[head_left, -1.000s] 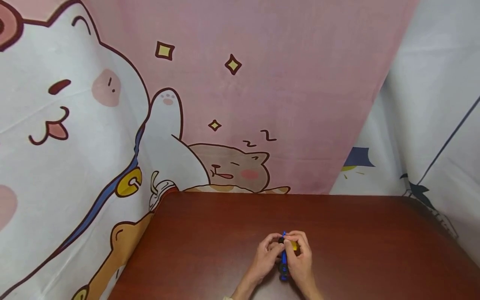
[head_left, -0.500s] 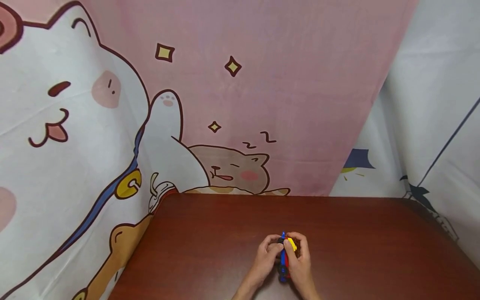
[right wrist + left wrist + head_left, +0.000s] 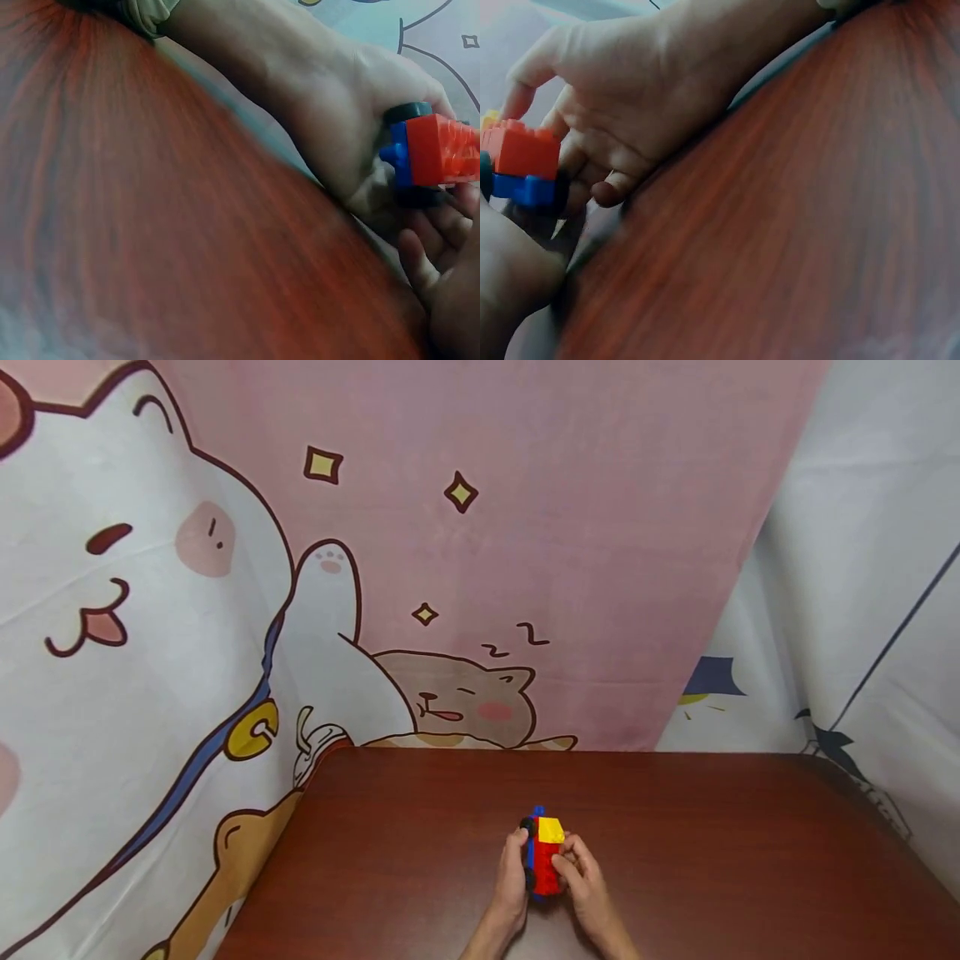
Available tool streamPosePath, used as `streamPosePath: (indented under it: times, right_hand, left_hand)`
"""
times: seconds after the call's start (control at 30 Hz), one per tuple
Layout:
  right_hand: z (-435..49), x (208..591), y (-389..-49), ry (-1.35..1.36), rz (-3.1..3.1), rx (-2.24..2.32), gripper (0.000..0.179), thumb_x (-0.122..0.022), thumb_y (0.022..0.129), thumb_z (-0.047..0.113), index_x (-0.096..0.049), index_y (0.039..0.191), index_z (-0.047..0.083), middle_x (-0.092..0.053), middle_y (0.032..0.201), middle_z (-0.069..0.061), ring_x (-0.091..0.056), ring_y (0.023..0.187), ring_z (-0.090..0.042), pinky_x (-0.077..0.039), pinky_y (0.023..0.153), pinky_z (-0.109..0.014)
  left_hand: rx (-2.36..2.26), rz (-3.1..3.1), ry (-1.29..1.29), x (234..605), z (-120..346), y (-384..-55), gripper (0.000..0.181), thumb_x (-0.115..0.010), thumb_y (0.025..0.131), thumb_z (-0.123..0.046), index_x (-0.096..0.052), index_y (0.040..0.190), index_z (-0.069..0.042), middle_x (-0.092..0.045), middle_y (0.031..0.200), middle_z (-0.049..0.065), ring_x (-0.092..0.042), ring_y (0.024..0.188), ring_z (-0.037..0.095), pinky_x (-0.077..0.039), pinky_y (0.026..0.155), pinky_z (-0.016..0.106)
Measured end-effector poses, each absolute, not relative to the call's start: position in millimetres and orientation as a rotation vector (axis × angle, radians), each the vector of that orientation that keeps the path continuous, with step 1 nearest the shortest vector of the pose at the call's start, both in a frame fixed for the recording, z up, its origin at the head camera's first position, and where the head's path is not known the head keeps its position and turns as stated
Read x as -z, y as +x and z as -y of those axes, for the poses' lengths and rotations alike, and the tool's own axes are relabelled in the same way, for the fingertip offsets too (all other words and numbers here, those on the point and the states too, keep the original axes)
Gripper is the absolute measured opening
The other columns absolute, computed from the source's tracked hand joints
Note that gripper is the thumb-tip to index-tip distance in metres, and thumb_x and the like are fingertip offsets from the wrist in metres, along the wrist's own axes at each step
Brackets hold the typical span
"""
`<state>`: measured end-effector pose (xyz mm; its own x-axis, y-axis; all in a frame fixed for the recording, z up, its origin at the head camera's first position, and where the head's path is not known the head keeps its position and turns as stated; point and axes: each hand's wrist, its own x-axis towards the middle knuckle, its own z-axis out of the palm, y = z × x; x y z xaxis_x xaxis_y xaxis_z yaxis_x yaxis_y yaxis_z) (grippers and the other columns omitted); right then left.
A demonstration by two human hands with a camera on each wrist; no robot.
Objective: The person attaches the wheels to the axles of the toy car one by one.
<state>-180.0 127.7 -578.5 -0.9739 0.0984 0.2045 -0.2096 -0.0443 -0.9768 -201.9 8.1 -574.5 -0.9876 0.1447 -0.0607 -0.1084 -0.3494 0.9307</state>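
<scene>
A toy car [image 3: 547,870] built of plastic blocks is held above the table, between both hands. It has a red studded body, a yellow sloped block [image 3: 551,831] at the far end, a blue base [image 3: 529,190] and black wheels [image 3: 407,112]. My left hand [image 3: 512,881] grips the wheel side, its thumb by the far wheel and its other fingers hidden beneath. From the right, my right hand [image 3: 588,881] holds the car's other side, thumb against the red blocks and fingers curled near the yellow one.
The dark red-brown wooden table [image 3: 420,827] spreads around the hands. Behind it hangs a pink cloth [image 3: 600,527] printed with cartoon animals, and a white cloth [image 3: 870,610] borders the right side.
The toy car has turned from its side so its red and yellow top now faces up, and it has shifted slightly left. The right hand has slid from its top to its right side.
</scene>
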Motion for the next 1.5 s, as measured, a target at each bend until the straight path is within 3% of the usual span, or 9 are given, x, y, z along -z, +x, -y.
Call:
streamPosePath:
  times: [0.1, 0.2, 0.43, 0.57, 0.77, 0.97, 1.2, 1.5]
  right_hand:
    - [-126, 580, -179, 0.189, 2.001, -2.152, 0.01, -0.049, 0.095, -0.001, -0.041, 0.089, 0.0, -0.038, 0.068, 0.009, -0.038, 0.058, -0.003, -0.035, 0.046, -0.023]
    - [-125, 580, -180, 0.136, 1.953, -2.125, 0.012, -0.048, 0.091, -0.006, -0.04, 0.083, 0.0, -0.04, 0.068, 0.009, -0.041, 0.059, -0.002, -0.037, 0.048, -0.022]
    - [-126, 581, -184, -0.085, 1.93, -1.984, 0.016, -0.053, 0.09, -0.008, -0.041, 0.084, 0.0, -0.042, 0.063, 0.009, -0.043, 0.054, -0.001, -0.039, 0.045, -0.021]
    - [-125, 574, -182, -0.171, 2.015, -1.888, 0.016, -0.058, 0.091, -0.005, -0.043, 0.088, 0.0, -0.043, 0.063, 0.009, -0.043, 0.055, -0.001, -0.039, 0.047, -0.021]
    - [-130, 580, -182, -0.268, 2.298, -1.506, 0.017, -0.066, 0.091, 0.012, -0.05, 0.094, 0.01, -0.043, 0.062, 0.008, -0.039, 0.054, -0.004, -0.032, 0.05, -0.024]
    - [-132, 585, -184, -0.311, 2.488, -1.183, 0.014, -0.065, 0.092, 0.024, -0.053, 0.095, 0.016, -0.046, 0.075, 0.0, -0.042, 0.068, -0.012, -0.03, 0.057, -0.028]
    - [-129, 591, -188, -0.231, 2.422, -1.129, 0.014, -0.067, 0.089, 0.017, -0.054, 0.091, 0.011, -0.052, 0.081, -0.001, -0.047, 0.079, -0.015, -0.033, 0.071, -0.032]
    - [-129, 591, -192, -0.272, 2.374, -1.227, 0.017, -0.066, 0.092, 0.015, -0.059, 0.106, 0.007, -0.06, 0.092, -0.004, -0.052, 0.078, -0.012, -0.032, 0.075, -0.033]
  left_hand:
    - [-2.395, -1.739, 0.045, 575, -9, -202, 0.042, -0.036, 0.102, -0.035, -0.061, 0.106, -0.001, -0.063, 0.087, 0.0, -0.06, 0.079, 0.012, -0.05, 0.073, 0.024]
    - [-2.357, -1.82, 0.099, 578, -11, -203, 0.039, -0.037, 0.104, -0.032, -0.059, 0.113, 0.0, -0.063, 0.09, 0.0, -0.06, 0.081, 0.011, -0.05, 0.075, 0.024]
    - [-2.432, -1.911, 0.168, 582, -16, -205, 0.034, -0.055, 0.101, -0.017, -0.045, 0.126, 0.003, -0.059, 0.105, 0.005, -0.059, 0.09, 0.008, -0.049, 0.079, 0.02]
    - [-2.423, -1.996, 0.193, 581, -17, -204, 0.032, -0.063, 0.096, -0.012, -0.046, 0.119, 0.004, -0.054, 0.103, 0.006, -0.054, 0.084, 0.007, -0.046, 0.073, 0.017]
    - [-2.316, -2.141, 0.26, 584, -19, -203, 0.021, -0.066, 0.094, -0.013, -0.055, 0.107, -0.001, -0.058, 0.096, 0.007, -0.054, 0.079, 0.005, -0.046, 0.069, 0.016]
    - [-2.381, -2.156, 0.297, 586, -18, -204, 0.022, -0.071, 0.09, -0.009, -0.057, 0.101, 0.003, -0.058, 0.086, 0.008, -0.053, 0.073, 0.005, -0.046, 0.065, 0.013]
    - [-2.352, -2.195, 0.291, 588, -16, -205, 0.028, -0.069, 0.09, -0.007, -0.059, 0.115, 0.002, -0.062, 0.105, 0.019, -0.059, 0.09, 0.01, -0.051, 0.08, 0.018]
    - [-2.28, -2.249, 0.292, 588, -19, -209, 0.033, -0.07, 0.088, -0.005, -0.06, 0.119, -0.004, -0.059, 0.114, 0.014, -0.06, 0.103, 0.02, -0.053, 0.087, 0.021]
